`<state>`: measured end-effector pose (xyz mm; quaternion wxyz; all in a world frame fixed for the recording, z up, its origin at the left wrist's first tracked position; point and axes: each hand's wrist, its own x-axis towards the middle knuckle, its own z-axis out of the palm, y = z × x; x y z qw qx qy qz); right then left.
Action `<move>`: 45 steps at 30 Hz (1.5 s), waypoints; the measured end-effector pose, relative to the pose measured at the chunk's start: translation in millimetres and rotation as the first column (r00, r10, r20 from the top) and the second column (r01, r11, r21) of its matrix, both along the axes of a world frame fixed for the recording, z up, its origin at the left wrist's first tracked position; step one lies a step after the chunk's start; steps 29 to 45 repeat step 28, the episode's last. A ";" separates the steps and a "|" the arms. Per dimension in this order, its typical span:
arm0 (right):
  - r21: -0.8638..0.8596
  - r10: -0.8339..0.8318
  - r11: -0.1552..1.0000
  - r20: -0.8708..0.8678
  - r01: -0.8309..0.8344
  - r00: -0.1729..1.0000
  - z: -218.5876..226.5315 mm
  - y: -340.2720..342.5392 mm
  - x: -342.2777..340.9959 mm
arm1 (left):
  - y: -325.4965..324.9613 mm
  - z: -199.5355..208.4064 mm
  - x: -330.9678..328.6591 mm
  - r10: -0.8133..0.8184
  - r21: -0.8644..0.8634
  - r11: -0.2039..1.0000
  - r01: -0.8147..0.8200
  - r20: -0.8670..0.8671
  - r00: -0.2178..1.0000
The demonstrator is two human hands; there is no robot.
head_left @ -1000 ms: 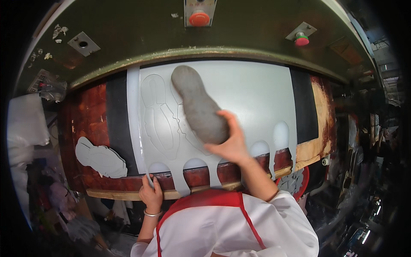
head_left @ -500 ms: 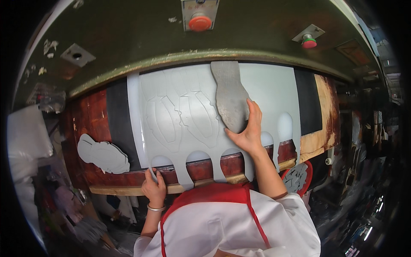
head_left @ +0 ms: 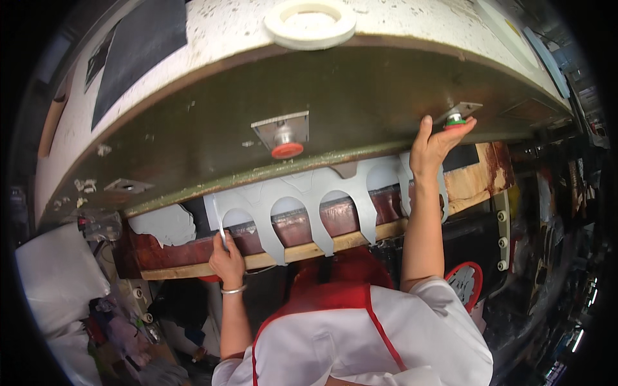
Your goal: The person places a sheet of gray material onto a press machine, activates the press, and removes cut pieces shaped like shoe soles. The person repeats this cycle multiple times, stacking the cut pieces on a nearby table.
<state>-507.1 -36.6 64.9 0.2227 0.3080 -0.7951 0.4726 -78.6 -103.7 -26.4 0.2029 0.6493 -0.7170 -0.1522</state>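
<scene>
A pale grey sheet (head_left: 266, 225) lies on the worktable, its near edge cut into rounded arches with strips hanging between them. My left hand (head_left: 226, 260) is closed on a strip at the sheet's left end, thumb and fingers pinching it. Up at the green press head, my right hand (head_left: 434, 147) reaches to a push button (head_left: 454, 121) with a green ring; its fingers are stretched against the button and the thumb stands apart. Only the rounded tip of a grey sole-shaped piece (head_left: 346, 169) shows on the sheet; the press head hides the remainder.
A red button (head_left: 287, 149) juts from the middle of the press head (head_left: 212, 138). A tape roll (head_left: 310, 24) lies on top. Cut grey pieces (head_left: 164, 225) are stacked on the table's left. A red-rimmed tub (head_left: 476, 283) of grey scraps stands low at the right.
My right hand has left the sole-shaped piece and gone up and right to the button. My left hand still grips the sheet. The view has tilted upward, and the press head covers more of the sheet.
</scene>
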 end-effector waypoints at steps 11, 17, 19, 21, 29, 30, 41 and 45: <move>0.272 -0.112 0.956 0.692 -0.113 0.713 -59.8 96.4 42.5 | -18.4 4.5 -2.3 0.046 0.048 0.998 -0.039 -0.162 0.986; 0.335 0.043 0.923 0.397 -0.188 0.917 -87.0 116.6 46.8 | -7.7 0.5 1.0 -0.076 -0.097 0.993 0.062 -0.150 0.986; 0.217 0.106 0.941 0.536 -0.258 0.838 -84.5 129.1 46.3 | 2.8 -0.5 3.6 -0.090 -0.068 0.995 0.077 -0.218 0.972; 0.140 0.184 0.940 0.558 -0.311 0.809 -76.0 150.2 53.8 | 13.7 1.6 10.4 -0.137 -0.098 0.989 0.112 -0.305 0.942; 0.239 0.119 0.958 0.174 -0.159 0.978 -37.2 158.7 78.0 | 88.4 11.7 54.6 0.007 0.231 0.971 0.063 -0.291 0.957; 0.239 0.119 0.958 0.174 -0.159 0.978 -37.2 158.7 78.0 | 88.4 11.7 54.6 0.007 0.231 0.971 0.063 -0.291 0.957; 0.239 0.119 0.958 0.174 -0.159 0.978 -37.2 158.7 78.0 | 88.4 11.7 54.6 0.007 0.231 0.971 0.063 -0.291 0.957; 0.239 0.119 0.958 0.174 -0.159 0.978 -37.2 158.7 78.0 | 88.4 11.7 54.6 0.007 0.231 0.971 0.063 -0.291 0.957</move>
